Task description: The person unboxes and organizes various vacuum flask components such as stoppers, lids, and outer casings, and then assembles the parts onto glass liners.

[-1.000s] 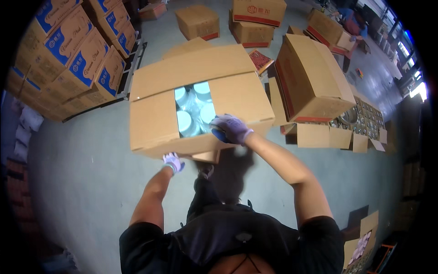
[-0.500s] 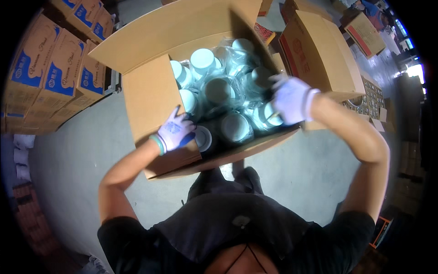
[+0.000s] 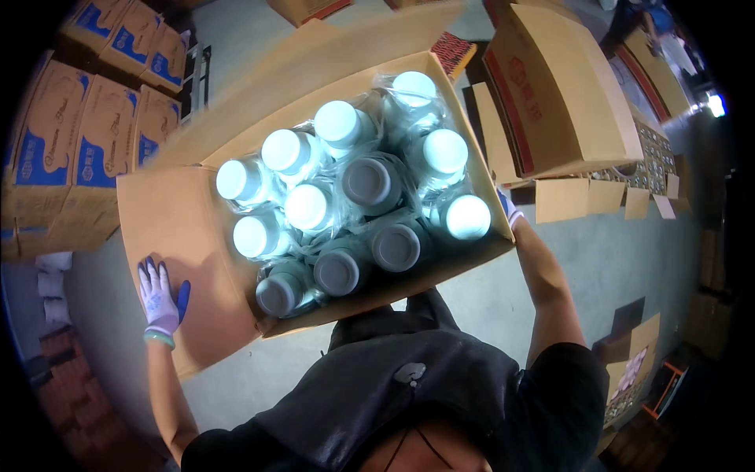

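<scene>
Carton [image 3: 448,263] holds 12 bottles [image 3: 308,207], upright, prob. for snug packing. I see L hand [image 3: 161,307] spread flat on its L flap [image 3: 208,259], prob. steadying; R hand [image 3: 507,206] at its R side, can't tell grip remotely.

Centre: carton [image 3: 174,228] of matt cardboard; lids [image 3: 307,207], smooth, plastic-looking, amid glossy, crinkled clear film [image 3: 421,119]. Lower left: glove [image 3: 161,304] of matt cloth. Right: smooth floor [image 3: 578,275].
</scene>
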`<state>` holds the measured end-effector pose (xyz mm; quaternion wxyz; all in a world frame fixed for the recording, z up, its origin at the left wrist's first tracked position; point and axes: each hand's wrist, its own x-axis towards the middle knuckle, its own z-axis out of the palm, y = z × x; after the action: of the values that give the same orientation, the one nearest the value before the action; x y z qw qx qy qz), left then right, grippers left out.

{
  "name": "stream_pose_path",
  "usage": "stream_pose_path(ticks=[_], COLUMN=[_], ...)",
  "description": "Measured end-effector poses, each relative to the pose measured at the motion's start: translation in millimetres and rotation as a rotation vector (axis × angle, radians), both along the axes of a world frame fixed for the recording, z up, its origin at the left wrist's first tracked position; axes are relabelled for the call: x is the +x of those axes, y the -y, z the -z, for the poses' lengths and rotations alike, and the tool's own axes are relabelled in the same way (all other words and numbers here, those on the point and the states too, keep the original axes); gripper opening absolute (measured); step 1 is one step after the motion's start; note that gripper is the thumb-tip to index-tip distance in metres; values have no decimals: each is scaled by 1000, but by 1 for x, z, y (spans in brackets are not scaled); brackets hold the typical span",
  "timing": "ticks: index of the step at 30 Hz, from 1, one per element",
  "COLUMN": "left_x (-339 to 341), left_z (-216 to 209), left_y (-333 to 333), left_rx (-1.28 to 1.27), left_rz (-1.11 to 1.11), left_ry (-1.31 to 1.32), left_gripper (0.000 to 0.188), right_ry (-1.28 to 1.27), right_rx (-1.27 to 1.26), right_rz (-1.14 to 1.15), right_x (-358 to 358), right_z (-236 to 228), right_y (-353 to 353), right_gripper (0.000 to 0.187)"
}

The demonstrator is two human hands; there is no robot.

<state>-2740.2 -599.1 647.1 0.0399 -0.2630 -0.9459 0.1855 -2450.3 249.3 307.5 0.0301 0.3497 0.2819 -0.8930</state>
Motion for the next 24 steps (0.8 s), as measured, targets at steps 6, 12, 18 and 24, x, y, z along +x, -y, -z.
stream_pose_path(ticks=[6,12,18,24], left_x=[-8,-49,-165,-350], left_z=[219,219,136,78], left_y=[109,11,-30,-130], left_rx=[160,2116,1013,1605], left_rz=[-424,-662,-84,-530], left_ry=[296,1185,96,441], left_gripper=[57,58,46,64], right_ry=[63,396,674,820], right_rx=[1139,1555,1667,1650], right_rz=[-624,-175,-190,-265], right_x=[-54,-57,-60,-52], right_z=[-122,-182,-168,-169], right_y=[94,155,144,139], right_gripper=[39,44,44,51])
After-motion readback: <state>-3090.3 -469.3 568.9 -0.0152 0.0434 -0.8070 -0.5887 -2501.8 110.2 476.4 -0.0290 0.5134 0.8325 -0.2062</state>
